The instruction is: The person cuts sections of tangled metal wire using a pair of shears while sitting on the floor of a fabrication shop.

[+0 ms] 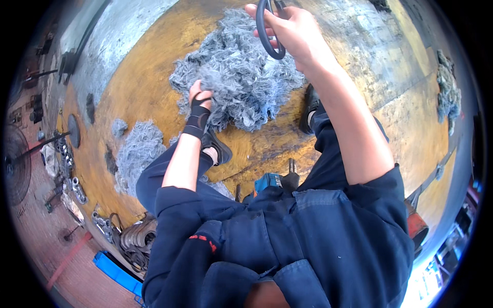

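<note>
A big heap of tangled grey fibre waste (251, 77) lies on the yellow-brown floor in front of me. My left hand (199, 96), its wrist in a black wrap, is at the heap's left side. Its fingers are closed around a blurred tuft of the fibre (209, 78), which partly hides them. Over the far right of the heap, my right hand (295, 33) is raised, gripping a black ring (261, 32). The ring hangs tilted, with fingers passing behind it.
A smaller pile of fibre (138, 151) lies left of my leg. Metal rings and shackles (77, 190) line the left edge, near a round black fan (18, 164). A blue-and-black tool (269, 182) sits between my legs. More fibre (448, 92) lies far right.
</note>
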Tool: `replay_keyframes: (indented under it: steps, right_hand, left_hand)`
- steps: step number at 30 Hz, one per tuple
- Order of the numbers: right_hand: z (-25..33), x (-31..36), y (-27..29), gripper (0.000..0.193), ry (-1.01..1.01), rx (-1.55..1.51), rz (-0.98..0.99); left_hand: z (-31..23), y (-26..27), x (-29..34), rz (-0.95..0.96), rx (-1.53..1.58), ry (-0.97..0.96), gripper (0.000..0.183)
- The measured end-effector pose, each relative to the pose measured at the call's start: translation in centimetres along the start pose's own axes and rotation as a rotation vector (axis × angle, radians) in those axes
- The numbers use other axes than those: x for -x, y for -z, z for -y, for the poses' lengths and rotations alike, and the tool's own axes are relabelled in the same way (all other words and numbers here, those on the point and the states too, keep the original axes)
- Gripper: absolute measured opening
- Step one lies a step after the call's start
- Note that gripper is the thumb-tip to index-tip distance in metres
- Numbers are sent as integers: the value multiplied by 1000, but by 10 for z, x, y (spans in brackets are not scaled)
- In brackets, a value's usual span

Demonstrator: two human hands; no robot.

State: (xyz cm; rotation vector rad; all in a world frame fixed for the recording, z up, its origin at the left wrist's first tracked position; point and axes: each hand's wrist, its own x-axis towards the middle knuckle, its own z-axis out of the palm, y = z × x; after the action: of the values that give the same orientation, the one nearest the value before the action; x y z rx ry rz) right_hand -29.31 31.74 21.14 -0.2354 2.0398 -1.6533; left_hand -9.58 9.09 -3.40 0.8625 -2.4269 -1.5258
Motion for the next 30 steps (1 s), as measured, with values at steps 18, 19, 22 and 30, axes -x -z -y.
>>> replay_keyframes:
  steps: [18, 19, 22, 30]
  right_hand:
    - [-9, -12, 11, 38, -43, -258, -10]
    - [-10, -13, 10, 41, -38, -240, 18]
    - [-11, -13, 9, 47, -14, -232, 75]
    - [-6, -13, 4, 65, 80, -116, 222]
  left_hand:
    - [-69, 0, -33, 172, -626, -324, 33]
    - [-83, 26, -33, 144, -551, -405, 33]
    - [-137, 95, -32, 141, -217, -146, 36]
    - [-259, 197, 28, 20, 888, 16, 38]
